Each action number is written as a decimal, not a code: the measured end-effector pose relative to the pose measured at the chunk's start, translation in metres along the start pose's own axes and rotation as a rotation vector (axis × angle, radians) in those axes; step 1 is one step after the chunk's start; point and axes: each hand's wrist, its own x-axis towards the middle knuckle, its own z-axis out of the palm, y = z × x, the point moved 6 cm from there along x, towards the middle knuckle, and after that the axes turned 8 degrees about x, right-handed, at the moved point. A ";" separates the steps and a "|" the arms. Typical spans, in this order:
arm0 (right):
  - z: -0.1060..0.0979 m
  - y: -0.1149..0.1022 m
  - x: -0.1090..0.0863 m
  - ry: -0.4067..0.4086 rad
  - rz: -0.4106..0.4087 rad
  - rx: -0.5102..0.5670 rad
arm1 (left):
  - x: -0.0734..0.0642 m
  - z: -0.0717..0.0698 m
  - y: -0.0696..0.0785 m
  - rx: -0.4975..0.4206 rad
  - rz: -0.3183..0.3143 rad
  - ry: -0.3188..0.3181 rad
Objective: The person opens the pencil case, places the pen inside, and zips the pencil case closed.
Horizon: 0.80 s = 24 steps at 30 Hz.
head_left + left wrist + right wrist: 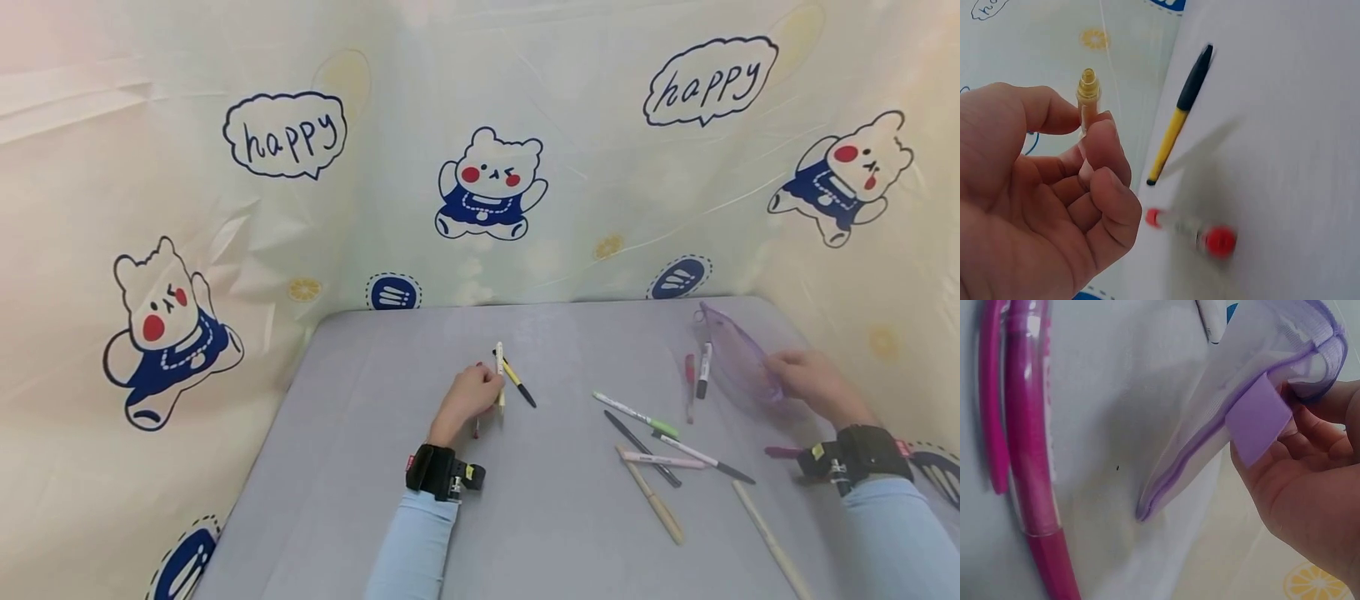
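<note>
My left hand [471, 393] pinches a slim pale-yellow pen [500, 358] between thumb and fingers, held lengthwise toward the back of the table. In the left wrist view its clear yellow end [1089, 87] sticks out past the fingertips. Beside that hand lie a yellow-and-black pen [1179, 125] and a whitish marker with red ends [1188, 230], slightly blurred. At the right, my right hand [813, 383] grips one end of a purple mesh pouch [738, 354]. A purple tab [1259, 419] on the pouch shows by the fingers. Near the right wrist lies a magenta pen [1030, 431].
Several pens lie right of centre, among them a green-capped one [637, 415], a pink one [663, 460] and a beige one [651, 496]. A black-and-white marker [703, 371] and a pink-red pen [690, 387] are left of the pouch. A pale stick [771, 537] lies front right.
</note>
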 end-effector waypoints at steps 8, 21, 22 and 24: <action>0.003 0.008 0.001 -0.001 0.009 0.101 | 0.007 0.020 0.023 -0.044 0.012 0.011; 0.012 0.008 0.002 -0.017 0.010 0.078 | 0.021 0.067 0.067 -0.091 0.090 -0.029; 0.013 0.009 0.002 -0.018 0.012 0.081 | 0.022 0.070 0.071 -0.106 0.096 -0.035; 0.013 0.010 0.003 -0.017 0.018 0.079 | 0.024 0.077 0.079 -0.135 0.107 -0.044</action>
